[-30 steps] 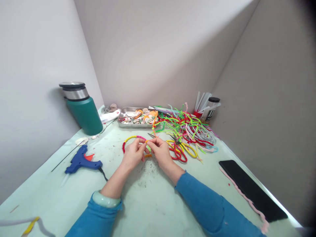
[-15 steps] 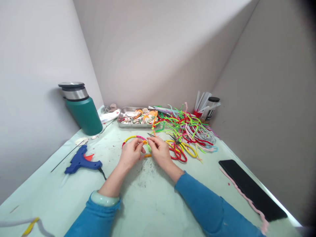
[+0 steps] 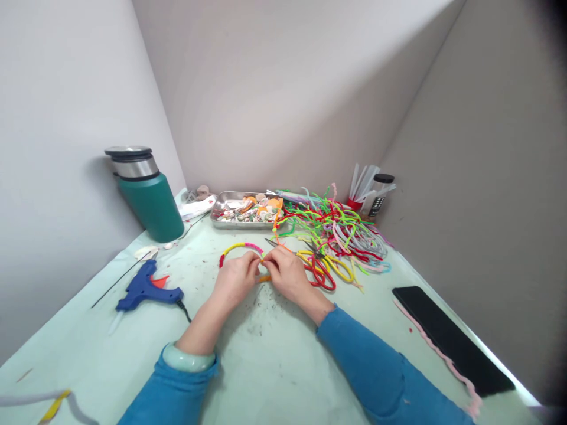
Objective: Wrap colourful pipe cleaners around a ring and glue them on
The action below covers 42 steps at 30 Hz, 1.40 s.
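Note:
A small ring wrapped in yellow, pink and red pipe cleaner [image 3: 234, 248] lies on the pale green table in front of me. My left hand [image 3: 236, 277] pinches the ring at its right side. My right hand [image 3: 287, 271] meets it there, its fingers closed on an orange pipe cleaner [image 3: 264, 278] where it joins the ring. The fingertips of both hands touch. Red-handled scissors [image 3: 317, 270] lie just right of my right hand.
A heap of coloured pipe cleaners [image 3: 340, 233] lies at the back right, a metal tray of small bits [image 3: 241, 210] behind my hands. A blue glue gun [image 3: 146, 288] and green flask [image 3: 148, 194] are left. A black phone [image 3: 452, 338] lies right.
Both hands have drawn slightly closer together and nearer to me, with the fingers closing tighter over the ring's right side. Nothing else has moved.

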Each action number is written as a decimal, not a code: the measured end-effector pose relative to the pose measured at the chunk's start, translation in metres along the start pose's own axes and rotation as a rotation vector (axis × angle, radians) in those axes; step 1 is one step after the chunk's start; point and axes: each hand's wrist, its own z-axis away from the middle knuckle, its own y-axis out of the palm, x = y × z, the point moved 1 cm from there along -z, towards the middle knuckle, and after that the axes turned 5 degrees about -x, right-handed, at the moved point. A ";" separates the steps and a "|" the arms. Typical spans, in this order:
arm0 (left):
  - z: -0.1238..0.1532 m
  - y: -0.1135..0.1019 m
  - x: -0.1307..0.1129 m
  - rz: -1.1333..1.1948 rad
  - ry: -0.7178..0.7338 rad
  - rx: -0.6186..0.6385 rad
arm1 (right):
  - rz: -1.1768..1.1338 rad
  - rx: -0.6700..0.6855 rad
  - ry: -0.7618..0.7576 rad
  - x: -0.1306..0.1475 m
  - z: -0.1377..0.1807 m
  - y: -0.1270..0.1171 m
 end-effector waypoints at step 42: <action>-0.002 -0.001 -0.003 0.211 -0.009 0.048 | -0.425 -0.090 0.387 -0.002 -0.007 -0.001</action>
